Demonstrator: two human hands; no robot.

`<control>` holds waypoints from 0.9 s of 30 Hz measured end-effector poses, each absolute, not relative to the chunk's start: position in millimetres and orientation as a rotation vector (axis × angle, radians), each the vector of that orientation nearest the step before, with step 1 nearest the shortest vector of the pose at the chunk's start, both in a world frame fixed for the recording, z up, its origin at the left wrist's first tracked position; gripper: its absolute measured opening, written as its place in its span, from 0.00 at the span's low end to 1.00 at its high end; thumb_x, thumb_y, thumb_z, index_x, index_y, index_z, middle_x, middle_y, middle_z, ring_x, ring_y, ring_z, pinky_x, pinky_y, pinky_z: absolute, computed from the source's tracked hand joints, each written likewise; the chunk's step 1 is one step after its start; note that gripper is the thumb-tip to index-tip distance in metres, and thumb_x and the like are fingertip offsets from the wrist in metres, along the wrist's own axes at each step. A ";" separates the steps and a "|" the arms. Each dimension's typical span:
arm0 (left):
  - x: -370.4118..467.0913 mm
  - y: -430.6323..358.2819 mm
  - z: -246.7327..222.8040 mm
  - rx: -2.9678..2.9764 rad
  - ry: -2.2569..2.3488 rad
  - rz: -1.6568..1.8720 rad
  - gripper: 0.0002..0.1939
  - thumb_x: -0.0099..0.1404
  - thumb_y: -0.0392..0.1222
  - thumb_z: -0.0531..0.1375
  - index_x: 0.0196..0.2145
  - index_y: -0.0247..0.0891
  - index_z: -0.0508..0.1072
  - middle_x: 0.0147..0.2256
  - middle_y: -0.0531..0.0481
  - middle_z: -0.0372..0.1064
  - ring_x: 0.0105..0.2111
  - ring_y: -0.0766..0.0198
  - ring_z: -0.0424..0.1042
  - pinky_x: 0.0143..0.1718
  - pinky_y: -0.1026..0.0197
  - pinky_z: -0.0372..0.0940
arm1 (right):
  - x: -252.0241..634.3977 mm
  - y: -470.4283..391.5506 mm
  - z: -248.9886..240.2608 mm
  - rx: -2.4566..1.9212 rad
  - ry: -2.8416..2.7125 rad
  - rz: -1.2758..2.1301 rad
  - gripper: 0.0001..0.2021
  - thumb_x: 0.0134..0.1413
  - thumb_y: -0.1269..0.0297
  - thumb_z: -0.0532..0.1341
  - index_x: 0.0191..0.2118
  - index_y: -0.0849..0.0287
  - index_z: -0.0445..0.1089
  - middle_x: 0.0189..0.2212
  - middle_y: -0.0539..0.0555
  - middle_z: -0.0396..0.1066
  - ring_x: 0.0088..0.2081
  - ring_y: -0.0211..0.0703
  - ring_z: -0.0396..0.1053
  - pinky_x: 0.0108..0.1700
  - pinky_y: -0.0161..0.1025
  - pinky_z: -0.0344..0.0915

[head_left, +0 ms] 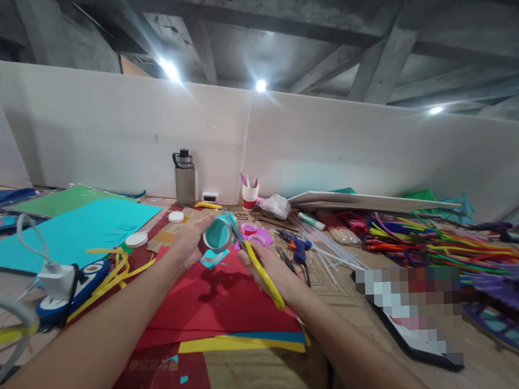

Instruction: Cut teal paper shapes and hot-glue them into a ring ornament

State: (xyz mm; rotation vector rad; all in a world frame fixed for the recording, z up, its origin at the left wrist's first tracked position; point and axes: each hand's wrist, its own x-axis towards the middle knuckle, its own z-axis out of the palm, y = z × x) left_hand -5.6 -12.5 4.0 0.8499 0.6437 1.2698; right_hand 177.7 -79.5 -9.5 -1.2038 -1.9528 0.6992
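Note:
My left hand grips a short round tube from its left side. The tube has a pale rim, and cyan shows inside it and at its edge. Fingers of my right hand are closed around yellow-handled scissors. Their grey blades point up and away, along the tube's right edge; whether they touch it I cannot tell. Below both hands lies a stack of red paper, with yellow and blue sheets showing under its near edge. A cyan paper scrap rests just beneath the tube.
A large cyan sheet and white round lids lie left. Farther back stand a grey bottle and a paper cup with pens. To the right are a blue glue gun, colourful pipe cleaners and a phone-like device.

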 end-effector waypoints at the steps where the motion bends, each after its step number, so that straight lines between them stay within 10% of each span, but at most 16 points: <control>1: -5.4 -12.4 3.7 0.858 0.640 1.271 0.07 0.60 0.38 0.59 0.30 0.30 0.74 0.28 0.44 0.74 0.25 0.64 0.72 0.29 0.62 0.70 | 177.7 -79.8 -9.1 -1.201 -1.948 0.706 0.16 0.57 0.48 0.50 0.32 0.57 0.60 0.21 0.45 0.58 0.23 0.34 0.58 0.25 0.31 0.54; 27: -4.7 -14.1 4.1 0.860 0.618 1.256 0.07 0.59 0.38 0.60 0.30 0.30 0.74 0.28 0.44 0.74 0.24 0.64 0.71 0.28 0.61 0.70 | 178.0 -77.9 -8.2 -1.207 -1.981 0.616 0.16 0.58 0.50 0.50 0.30 0.58 0.59 0.22 0.47 0.58 0.24 0.34 0.56 0.24 0.31 0.49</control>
